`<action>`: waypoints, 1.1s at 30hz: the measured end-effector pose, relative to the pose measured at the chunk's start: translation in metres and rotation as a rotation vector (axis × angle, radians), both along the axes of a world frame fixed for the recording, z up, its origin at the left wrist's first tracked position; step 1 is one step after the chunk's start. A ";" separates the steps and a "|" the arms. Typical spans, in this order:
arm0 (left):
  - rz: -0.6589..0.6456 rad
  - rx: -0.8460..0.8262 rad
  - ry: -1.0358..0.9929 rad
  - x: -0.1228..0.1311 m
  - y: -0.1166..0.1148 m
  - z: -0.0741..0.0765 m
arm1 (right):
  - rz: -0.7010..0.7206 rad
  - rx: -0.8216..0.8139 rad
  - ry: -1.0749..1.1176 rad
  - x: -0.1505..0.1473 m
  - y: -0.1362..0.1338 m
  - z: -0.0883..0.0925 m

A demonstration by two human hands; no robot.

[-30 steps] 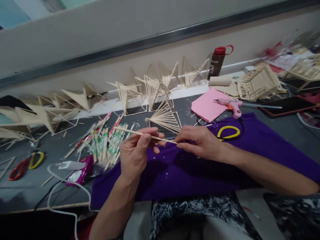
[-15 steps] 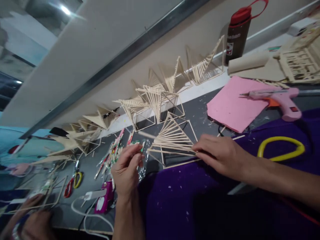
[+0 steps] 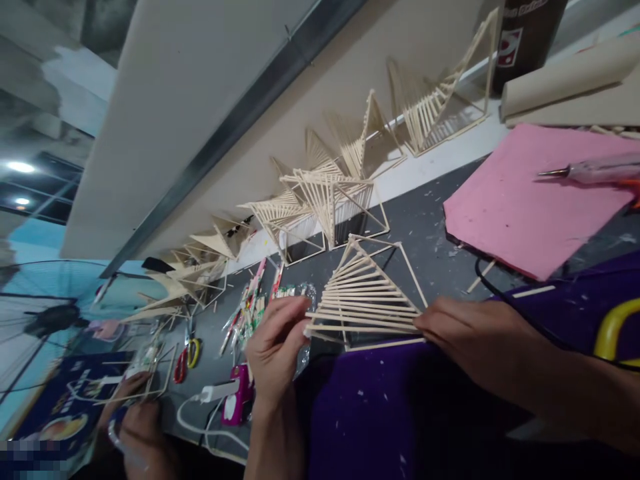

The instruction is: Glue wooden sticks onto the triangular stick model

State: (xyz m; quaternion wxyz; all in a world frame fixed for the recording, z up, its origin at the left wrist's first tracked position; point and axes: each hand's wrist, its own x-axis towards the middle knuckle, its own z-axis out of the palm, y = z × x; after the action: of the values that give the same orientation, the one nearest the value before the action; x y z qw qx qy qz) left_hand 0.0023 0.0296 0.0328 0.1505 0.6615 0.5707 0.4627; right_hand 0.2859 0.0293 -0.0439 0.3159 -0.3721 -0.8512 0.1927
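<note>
A wooden stick model (image 3: 370, 293) sits in front of me on the purple cloth and grey table. Thin sticks fan across its open frame in a twisted surface. At its left corner, the thumb and fingers of my left hand (image 3: 275, 347) are pinched together at the stick ends. My right hand (image 3: 465, 337) closes its fingertips on the right ends of the lower sticks. The exact stick under each fingertip is partly hidden.
Similar stick models (image 3: 320, 193) line the wall. To the right are a pink sheet (image 3: 530, 207), a glue gun (image 3: 590, 170) and a yellow handle (image 3: 613, 330). Scissors (image 3: 187, 360), a purple power adapter (image 3: 237, 397) and another person's hands (image 3: 143, 417) are at left.
My left hand has come in to the model's left corner; before, it was apart from it. A stick that angled up at the left now lies along the others. The view has shifted left.
</note>
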 end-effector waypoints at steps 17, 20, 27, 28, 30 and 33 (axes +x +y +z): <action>-0.132 -0.091 -0.296 -0.001 0.002 -0.010 | 0.012 -0.101 -0.054 -0.007 -0.003 0.003; -0.158 -0.081 -0.302 -0.002 0.003 -0.010 | 0.018 -0.095 -0.079 -0.008 -0.003 0.003; -0.224 -0.075 -0.297 -0.005 0.005 -0.010 | 0.032 -0.084 -0.108 -0.009 -0.001 0.007; -0.223 -0.068 -0.291 -0.006 0.005 -0.010 | 0.030 -0.077 -0.112 -0.009 -0.001 0.008; -0.217 -0.055 -0.279 -0.006 0.006 -0.009 | 0.035 -0.077 -0.131 -0.008 -0.001 0.010; -0.220 -0.038 -0.269 -0.004 0.008 -0.008 | 0.032 -0.112 -0.144 -0.007 0.001 0.012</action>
State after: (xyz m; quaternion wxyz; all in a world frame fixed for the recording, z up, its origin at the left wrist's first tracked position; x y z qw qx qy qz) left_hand -0.0015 0.0375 0.0250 0.2876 0.6491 0.4783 0.5168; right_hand 0.2788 0.0298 -0.0316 0.2293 -0.3882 -0.8656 0.2177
